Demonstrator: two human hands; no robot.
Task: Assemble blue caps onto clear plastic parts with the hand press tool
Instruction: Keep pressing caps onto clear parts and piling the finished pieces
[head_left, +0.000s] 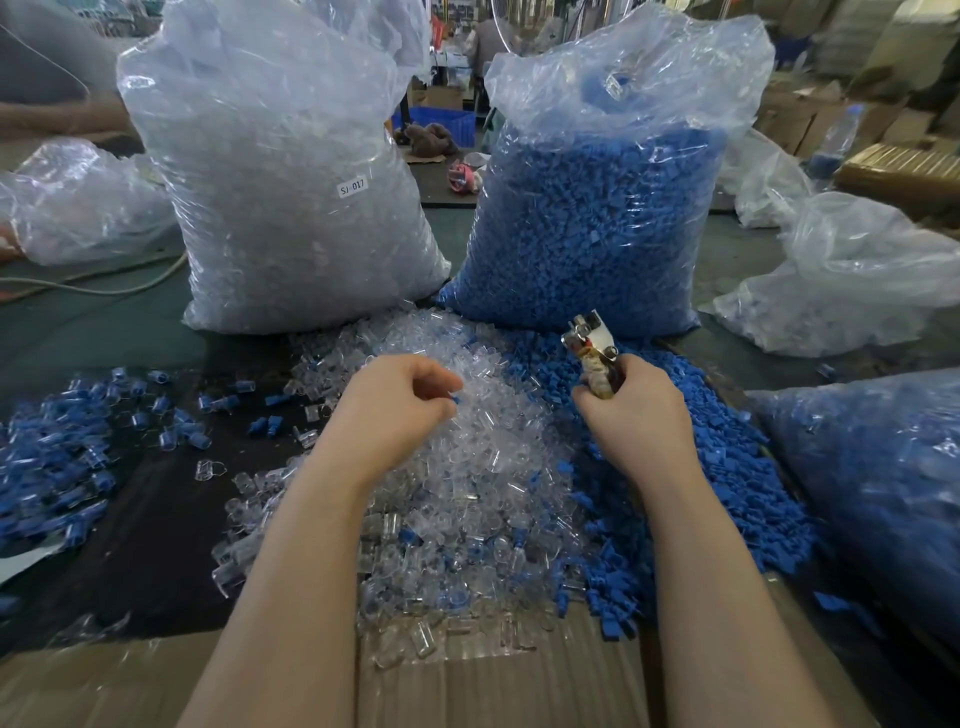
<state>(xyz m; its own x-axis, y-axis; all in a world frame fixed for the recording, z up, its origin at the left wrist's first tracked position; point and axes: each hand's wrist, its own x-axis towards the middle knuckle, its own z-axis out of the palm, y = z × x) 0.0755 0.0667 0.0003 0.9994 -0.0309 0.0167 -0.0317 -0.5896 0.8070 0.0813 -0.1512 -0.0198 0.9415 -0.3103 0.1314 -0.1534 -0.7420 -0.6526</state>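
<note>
Two tall bags walled the desk's (130, 332) far side; the right hand (636, 410) clamped the hand press tool (592, 345), long axis rising, head pointing away-left; the left hand (400, 400), fingers curled, pinched a blue cap (455, 399) over the clear parts (467, 467).

Glossy, crinkled clear plastic film wraps the tall bag of clear parts (291, 176), catching light all over, and the same shiny film covers the bag of blue caps (597, 208). Loose clear plastic parts (467, 467) glitter, glassy and smooth; the loose blue caps (727, 467) look matt, opaque plastic. The hand press tool (589, 338) shows bright polished metal at its head, its handles wrapped in worn, dull tape. Matt brown corrugated cardboard (493, 686) lies nearest, beside dark, flat matting (156, 519).
</note>
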